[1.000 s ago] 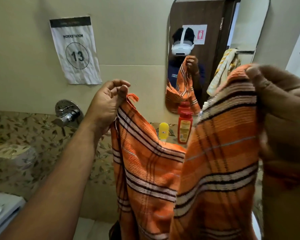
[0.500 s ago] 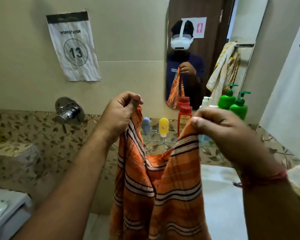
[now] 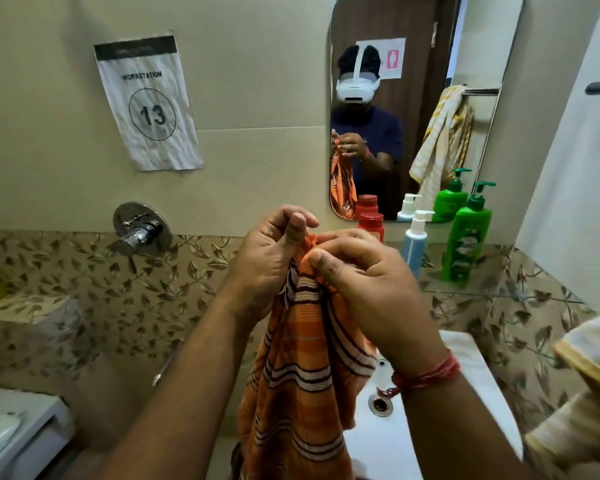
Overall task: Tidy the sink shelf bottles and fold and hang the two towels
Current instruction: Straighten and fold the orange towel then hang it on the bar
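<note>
My left hand (image 3: 267, 268) and right hand (image 3: 368, 289) had drawn together, both pinching the orange towel (image 3: 298, 375) over the white sink (image 3: 465, 403); bottles stood far right.

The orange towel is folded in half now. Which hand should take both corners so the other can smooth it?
Probably the left hand. It already pinches the orange towel at its top edge, and the right hand pinches the corner right beside it, so passing it over looks easy.
</note>
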